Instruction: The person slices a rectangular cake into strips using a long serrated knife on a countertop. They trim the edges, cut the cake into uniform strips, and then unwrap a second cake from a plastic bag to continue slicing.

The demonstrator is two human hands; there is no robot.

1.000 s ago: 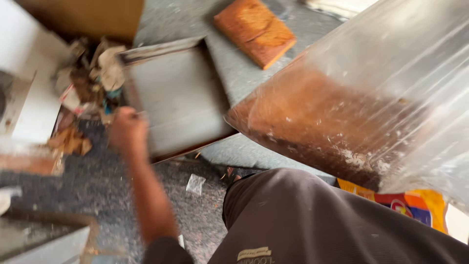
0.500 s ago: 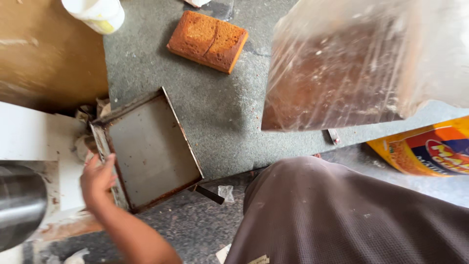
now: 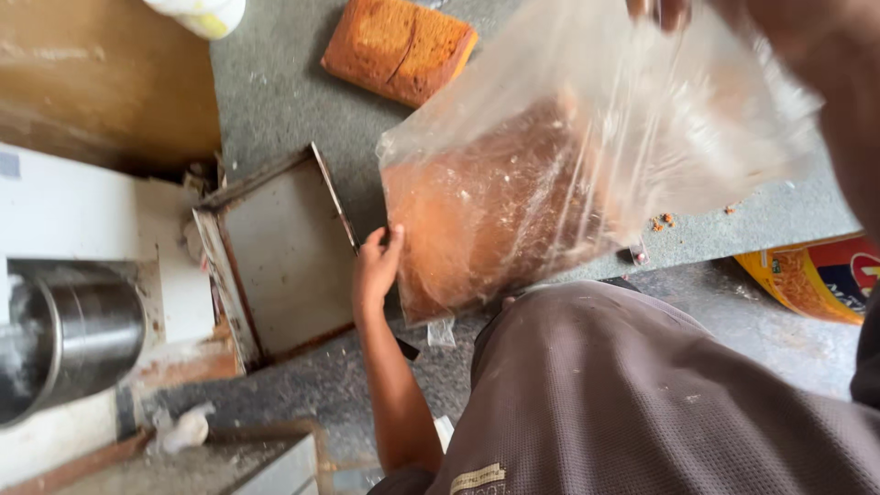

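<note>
One clear plastic bag holding a brown cake slab hangs from the right hand, whose fingers pinch its top edge. Since a second ago the left hand has left the metal tray's far side; its fingers now curl on the near rim, touching the bag's lower corner. Beyond lie a bare cake, a steel cylinder and a yellow packet on the floor.

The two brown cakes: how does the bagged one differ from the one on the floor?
The bagged cake sits inside a clear plastic bag held up by the right hand; the bare cake lies uncovered on the grey floor. The bagged cake looks larger, being nearer the camera. Both are orange-brown slabs.
</note>
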